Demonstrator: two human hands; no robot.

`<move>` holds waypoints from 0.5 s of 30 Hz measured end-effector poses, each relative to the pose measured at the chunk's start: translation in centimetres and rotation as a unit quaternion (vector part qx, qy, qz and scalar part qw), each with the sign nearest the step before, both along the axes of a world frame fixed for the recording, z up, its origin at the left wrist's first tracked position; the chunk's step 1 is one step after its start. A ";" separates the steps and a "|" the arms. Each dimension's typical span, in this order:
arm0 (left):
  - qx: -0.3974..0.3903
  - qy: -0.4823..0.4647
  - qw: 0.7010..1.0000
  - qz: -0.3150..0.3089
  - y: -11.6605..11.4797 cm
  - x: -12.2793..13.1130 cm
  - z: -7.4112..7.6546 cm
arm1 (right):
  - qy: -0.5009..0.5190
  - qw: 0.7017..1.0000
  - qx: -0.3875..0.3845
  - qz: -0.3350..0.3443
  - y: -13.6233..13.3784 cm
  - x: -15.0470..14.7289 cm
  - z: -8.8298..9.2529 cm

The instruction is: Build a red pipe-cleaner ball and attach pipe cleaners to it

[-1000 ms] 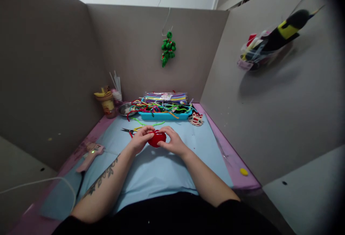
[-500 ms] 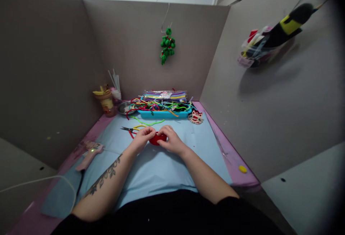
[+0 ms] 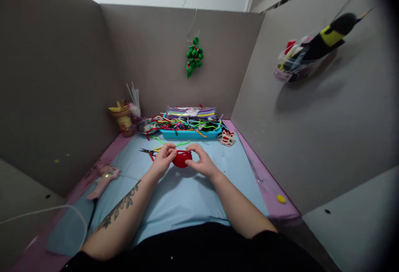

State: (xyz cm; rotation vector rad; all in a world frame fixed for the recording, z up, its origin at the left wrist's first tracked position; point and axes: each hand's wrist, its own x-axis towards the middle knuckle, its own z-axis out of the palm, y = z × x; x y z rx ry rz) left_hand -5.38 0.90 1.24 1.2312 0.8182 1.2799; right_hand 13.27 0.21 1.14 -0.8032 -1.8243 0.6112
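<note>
A rounded red fuzzy piece (image 3: 181, 159), which looks made of pipe cleaner, is held between my two hands above the blue cloth. My left hand (image 3: 165, 157) pinches its left edge with thumb and fingertips. On the opposite side, my right hand (image 3: 201, 161) grips it, fingers over the top and thumb on the lower front. Just beyond my left hand lie scissors (image 3: 149, 151) with yellow and red handles, partly covered by that hand. A bright green pipe cleaner (image 3: 182, 144) rests on the cloth behind my hands.
A blue tray (image 3: 190, 135) full of coloured pipe cleaners stands at the back, beside a metal dish (image 3: 146, 127) and a lion-face ornament (image 3: 226, 137). A pink glue gun (image 3: 104, 180) lies left, its cable trailing forward. A yellow disc (image 3: 281, 199) sits at right. Grey partitions enclose the table.
The red piece has turned, so more of its rounded front shows. My right hand's fingers have spread wider around it, and my left hand has shifted slightly.
</note>
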 end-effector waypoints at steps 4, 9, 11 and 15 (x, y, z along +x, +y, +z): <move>0.009 0.005 1.000 -0.001 -0.1 0.0 0.1 | -0.035 0.994 0.027 -0.098 -0.2 -0.3 -0.1; 0.019 0.024 0.999 -0.019 -0.1 -0.1 -0.1 | -0.047 0.998 0.011 -0.045 0.1 -0.2 -0.3; 0.017 0.037 0.999 -0.034 -0.1 -0.1 -0.1 | -0.042 0.998 0.001 -0.045 0.2 -0.1 -0.3; 0.012 0.061 0.997 -0.056 -0.1 0.0 -0.1 | -0.054 0.998 0.004 -0.034 0.3 -0.1 -0.4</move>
